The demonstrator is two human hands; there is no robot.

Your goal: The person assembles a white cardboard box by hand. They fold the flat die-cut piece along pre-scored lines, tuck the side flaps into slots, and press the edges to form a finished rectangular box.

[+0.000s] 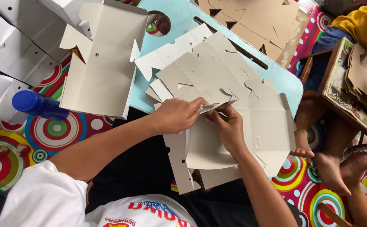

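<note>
1. Colourful matting printed with red, green and white rings (55, 130) is covering the floor, and a low light-blue table (183, 17) is standing on it in front of the seated person.
2. A pile of flat grey die-cut carton blanks (217, 69) is lying on the table, spilling over its near edge.
3. The left hand (179, 115) is curling closed, its fingertips pinching a flap of the half-folded carton (217, 145) that is resting just below the table's near edge, over the person's lap.
4. The right hand (229, 128) is lying on the same carton, fingers bent and pressing the fold line, its fingertips meeting the left hand's at the flap.
5. A second part-folded blank (101, 63) is sitting at the table's left edge, partly overlapping it.
6. A blue bottle (38, 105) is lying left of the table, on the matting.
7. Brown cardboard blanks (250, 21) are stacked at the table's far end.
8. Another person's bare feet (334, 166) are resting on the matting right of the table.
</note>
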